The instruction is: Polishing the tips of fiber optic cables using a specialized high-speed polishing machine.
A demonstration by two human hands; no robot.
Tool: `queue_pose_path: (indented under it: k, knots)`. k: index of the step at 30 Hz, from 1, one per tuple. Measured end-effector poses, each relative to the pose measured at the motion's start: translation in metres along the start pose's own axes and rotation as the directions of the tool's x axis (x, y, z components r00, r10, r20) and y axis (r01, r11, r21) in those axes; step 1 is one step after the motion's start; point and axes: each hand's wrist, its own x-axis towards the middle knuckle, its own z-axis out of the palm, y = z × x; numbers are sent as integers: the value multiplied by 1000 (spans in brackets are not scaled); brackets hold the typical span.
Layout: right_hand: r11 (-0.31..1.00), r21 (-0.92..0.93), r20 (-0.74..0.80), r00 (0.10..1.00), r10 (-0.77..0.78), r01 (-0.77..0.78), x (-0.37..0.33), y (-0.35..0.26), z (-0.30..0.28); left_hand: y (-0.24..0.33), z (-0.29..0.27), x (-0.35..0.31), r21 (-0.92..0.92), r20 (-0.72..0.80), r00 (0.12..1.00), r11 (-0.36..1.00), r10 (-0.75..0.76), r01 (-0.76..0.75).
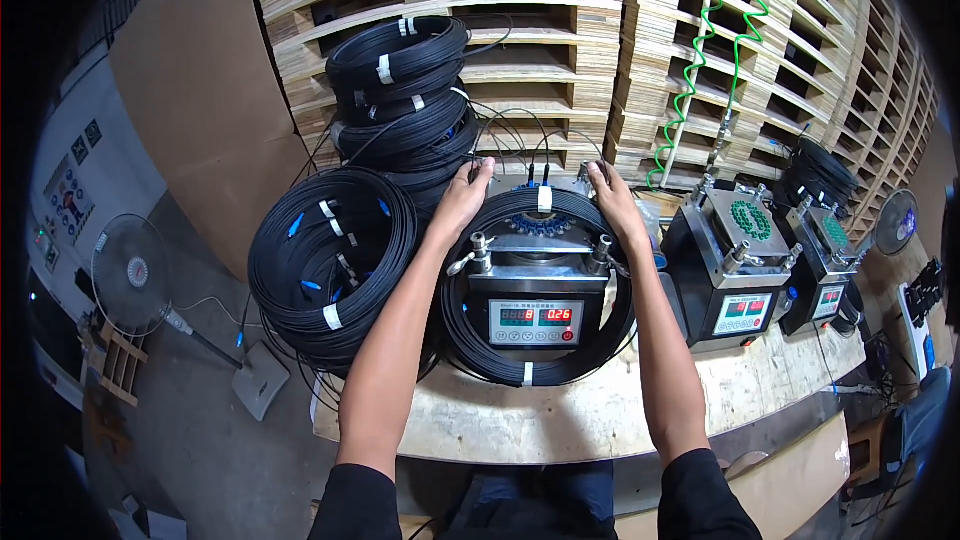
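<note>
**Work both sides evenly**

My left grip [465, 198] and right grip [616, 202] sit at the machine's [535, 272] rear corners; can't tell if they're clamped. Black coil [480, 352] rings its front, near the desk's [480, 428] front edge. Best keep leads [546, 174] unkinked.

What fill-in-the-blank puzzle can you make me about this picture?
On the machine between the left hand and right hand, the rightmost digits glow ____.
Small connectors in the leftmost cable coils are ____.
Altogether, ____ machines with lit digits stand on the table.
Missing words: red; blue; three.
</note>
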Motion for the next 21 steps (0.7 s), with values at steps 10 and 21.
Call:
queue_pose_path:
  k: [10, 21]
  knots:
    - [996, -61, -16, 998, 60, -61, -5, -14, 3, -8, -4, 7, -29, 15, 999, 999, 40, -39]
    - [997, 43, -84, 994, -63, 67, 5, 7, 11, -3, -4, 0, -3, -21, 999, 999, 39, -40]
